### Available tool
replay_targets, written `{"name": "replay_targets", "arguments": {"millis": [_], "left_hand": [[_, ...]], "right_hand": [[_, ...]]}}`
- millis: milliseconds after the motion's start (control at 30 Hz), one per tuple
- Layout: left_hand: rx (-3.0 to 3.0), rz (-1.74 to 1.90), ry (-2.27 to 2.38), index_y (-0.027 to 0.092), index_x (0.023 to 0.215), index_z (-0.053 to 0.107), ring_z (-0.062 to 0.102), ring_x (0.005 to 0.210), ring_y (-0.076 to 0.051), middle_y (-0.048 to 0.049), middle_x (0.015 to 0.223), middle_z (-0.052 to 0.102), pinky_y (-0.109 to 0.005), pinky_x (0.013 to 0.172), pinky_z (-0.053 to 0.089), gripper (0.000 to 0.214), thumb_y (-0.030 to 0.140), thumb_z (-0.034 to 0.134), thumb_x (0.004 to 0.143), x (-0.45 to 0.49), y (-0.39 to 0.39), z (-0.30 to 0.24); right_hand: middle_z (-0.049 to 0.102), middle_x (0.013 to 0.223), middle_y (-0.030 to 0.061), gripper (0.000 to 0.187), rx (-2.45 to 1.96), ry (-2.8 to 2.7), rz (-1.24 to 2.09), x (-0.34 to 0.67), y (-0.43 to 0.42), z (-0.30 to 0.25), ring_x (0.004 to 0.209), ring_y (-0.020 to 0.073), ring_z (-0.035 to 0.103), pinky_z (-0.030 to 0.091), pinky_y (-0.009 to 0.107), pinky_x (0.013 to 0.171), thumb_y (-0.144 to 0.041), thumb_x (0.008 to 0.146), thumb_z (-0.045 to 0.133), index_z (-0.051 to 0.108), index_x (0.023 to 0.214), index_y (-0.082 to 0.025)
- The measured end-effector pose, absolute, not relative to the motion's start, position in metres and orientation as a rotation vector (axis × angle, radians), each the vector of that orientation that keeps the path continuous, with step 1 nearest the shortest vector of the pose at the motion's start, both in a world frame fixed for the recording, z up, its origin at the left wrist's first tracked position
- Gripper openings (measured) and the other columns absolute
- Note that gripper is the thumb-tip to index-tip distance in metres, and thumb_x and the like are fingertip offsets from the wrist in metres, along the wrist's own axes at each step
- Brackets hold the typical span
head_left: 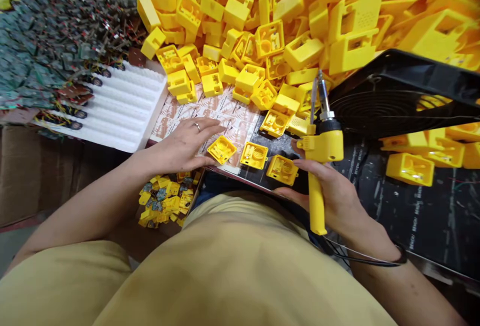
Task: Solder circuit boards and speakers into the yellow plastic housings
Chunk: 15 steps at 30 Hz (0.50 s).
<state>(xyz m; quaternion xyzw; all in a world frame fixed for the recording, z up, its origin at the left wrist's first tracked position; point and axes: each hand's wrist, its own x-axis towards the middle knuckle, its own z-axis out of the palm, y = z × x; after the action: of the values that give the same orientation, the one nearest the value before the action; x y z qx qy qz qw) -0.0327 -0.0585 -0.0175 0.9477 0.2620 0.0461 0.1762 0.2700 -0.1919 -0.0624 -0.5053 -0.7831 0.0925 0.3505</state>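
Observation:
My right hand (330, 193) is closed round the handle of a yellow soldering gun (320, 148), whose metal tip points up and away from me. My left hand (185, 143) lies flat with fingers spread on a patterned sheet (240, 126), a ring on one finger. Its fingertips touch a small yellow plastic housing (222, 149). Two more yellow housings (254, 155) (282, 169) lie in a row between my hands.
A huge heap of yellow housings (270, 21) fills the back. A black fan (390, 101) sits at right. A white ridged tray (120, 106) and a pile of circuit boards (56, 31) lie at left. A box of small yellow parts (165, 201) stands below the edge.

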Motion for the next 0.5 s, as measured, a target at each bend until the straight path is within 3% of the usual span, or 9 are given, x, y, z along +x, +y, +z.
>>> {"name": "replay_targets", "arguments": {"millis": [133, 233, 300, 500], "left_hand": [[2.785, 0.232, 0.862, 0.012, 0.144, 0.034, 0.046, 0.13, -0.034, -0.0226, 0.142, 0.045, -0.05, 0.106, 0.041, 0.081, 0.063, 0.053, 0.085, -0.028, -0.08, -0.018], [2.803, 0.289, 1.006, 0.009, 0.135, 0.046, 0.057, 0.112, -0.032, -0.0204, 0.125, 0.057, -0.045, 0.091, 0.051, 0.062, 0.048, 0.054, 0.088, -0.021, -0.086, -0.022], [2.772, 0.277, 0.983, 0.009, 0.136, 0.044, 0.061, 0.102, -0.028, -0.0176, 0.119, 0.062, -0.041, 0.086, 0.053, 0.056, 0.037, 0.055, 0.089, -0.016, -0.085, -0.025], [2.669, 0.305, 0.651, 0.015, 0.146, 0.031, 0.057, 0.116, -0.02, -0.0113, 0.133, 0.057, -0.032, 0.099, 0.047, 0.058, 0.026, 0.05, 0.092, 0.001, -0.082, -0.026]], "right_hand": [[0.067, 0.108, 0.004, 0.054, -1.342, -2.021, 0.167, 0.262, -0.192, -0.06, 0.085, 0.017, 0.067, 0.057, 0.03, 0.077, -0.024, 0.08, 0.073, 0.046, 0.127, -0.025], [0.066, 0.112, 0.0047, 0.056, -1.364, -2.007, 0.087, 0.258, -0.192, -0.058, 0.093, 0.0182, 0.067, 0.057, 0.03, 0.078, -0.022, 0.08, 0.073, 0.045, 0.128, -0.025], [0.067, 0.106, 0.0043, 0.057, -1.357, -2.015, 0.059, 0.255, -0.189, -0.058, 0.092, 0.0191, 0.067, 0.058, 0.03, 0.076, -0.026, 0.08, 0.074, 0.045, 0.129, -0.024], [0.066, 0.105, 0.0035, 0.046, -1.241, -2.112, 0.05, 0.24, -0.169, -0.067, 0.098, 0.0204, 0.066, 0.057, 0.035, 0.083, -0.031, 0.084, 0.069, 0.048, 0.126, -0.025]]}}
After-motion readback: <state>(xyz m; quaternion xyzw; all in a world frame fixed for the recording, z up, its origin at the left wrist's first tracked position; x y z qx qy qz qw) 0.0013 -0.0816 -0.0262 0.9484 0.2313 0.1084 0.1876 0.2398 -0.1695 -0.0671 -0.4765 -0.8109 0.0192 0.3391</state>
